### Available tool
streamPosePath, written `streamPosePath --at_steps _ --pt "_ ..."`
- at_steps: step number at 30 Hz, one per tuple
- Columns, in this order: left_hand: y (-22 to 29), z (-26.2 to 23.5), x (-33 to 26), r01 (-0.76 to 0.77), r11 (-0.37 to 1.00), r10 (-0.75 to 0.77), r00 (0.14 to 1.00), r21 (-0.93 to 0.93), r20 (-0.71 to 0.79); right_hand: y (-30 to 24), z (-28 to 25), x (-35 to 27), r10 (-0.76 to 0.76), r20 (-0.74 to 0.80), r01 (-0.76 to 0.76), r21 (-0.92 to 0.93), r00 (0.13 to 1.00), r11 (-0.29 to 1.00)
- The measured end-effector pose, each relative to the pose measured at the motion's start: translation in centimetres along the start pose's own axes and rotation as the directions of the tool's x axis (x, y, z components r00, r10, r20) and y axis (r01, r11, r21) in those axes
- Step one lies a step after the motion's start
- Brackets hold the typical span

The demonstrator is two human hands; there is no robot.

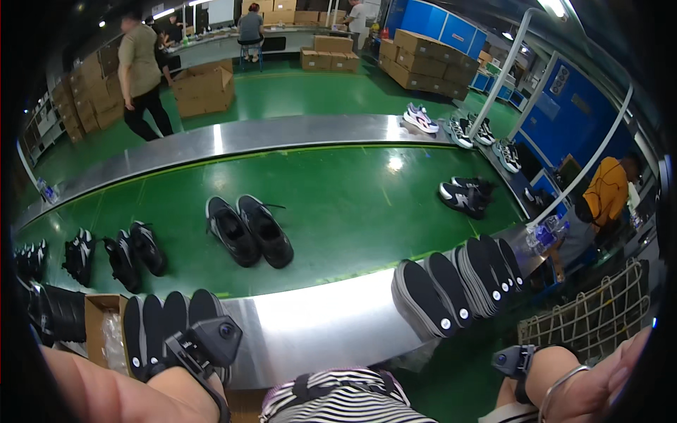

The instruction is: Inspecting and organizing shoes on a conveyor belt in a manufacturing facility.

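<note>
My left hand is at the lower left rim, close to the lens, with its fingers out of sight. Beside it, black insoles in grey-edged stacks stand partly behind a small black camera strapped at my left wrist. My right hand, a bracelet at its wrist, is at the lower right rim; its fingers are cut off or too dark to make out. Another small camera is strapped there. Several stacks of black insoles with white round stickers lie on the steel bench edge in front of me.
A green conveyor belt carries black sneaker pairs. White sneakers sit on its far steel rail. An open carton with clear plastic is at my left, a wire basket at my right. A person in orange sits at right.
</note>
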State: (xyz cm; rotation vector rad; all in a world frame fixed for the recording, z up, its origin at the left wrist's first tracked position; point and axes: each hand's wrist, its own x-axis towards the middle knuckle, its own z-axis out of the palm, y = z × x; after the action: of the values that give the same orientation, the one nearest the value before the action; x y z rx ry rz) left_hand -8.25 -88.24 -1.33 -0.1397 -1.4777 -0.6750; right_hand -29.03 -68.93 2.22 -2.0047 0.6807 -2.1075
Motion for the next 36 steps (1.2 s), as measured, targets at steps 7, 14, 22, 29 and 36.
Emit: streamPosePath --at_steps 7,14,22,29,36 --pt "1.1 -0.3 0.7 -0.024 1.000 0.023 0.998 -0.016 -0.064 -0.6 1.9 -0.6 -0.047 -0.078 0.051 0.050 0.996 0.997" --pt "1.7 -0.7 1.7 -0.040 0.999 0.040 0.995 0.005 -0.092 0.6 3.4 -0.7 -0.004 -0.184 0.042 0.203 0.983 0.978" --pt "2.2 -1.3 1.6 -0.041 0.998 0.045 0.991 0.040 -0.122 0.5 4.8 -1.1 0.021 -0.213 0.039 0.271 0.977 0.962" --pt "2.5 -2.0 1.5 -0.056 0.997 0.062 0.988 0.048 -0.140 1.0 5.7 -1.7 0.028 -0.231 0.048 0.316 0.973 0.948" --pt "2.7 -2.5 1.3 -0.061 0.995 0.074 0.984 0.081 -0.160 0.9 7.1 -2.1 0.056 -0.261 0.049 0.378 0.964 0.925"
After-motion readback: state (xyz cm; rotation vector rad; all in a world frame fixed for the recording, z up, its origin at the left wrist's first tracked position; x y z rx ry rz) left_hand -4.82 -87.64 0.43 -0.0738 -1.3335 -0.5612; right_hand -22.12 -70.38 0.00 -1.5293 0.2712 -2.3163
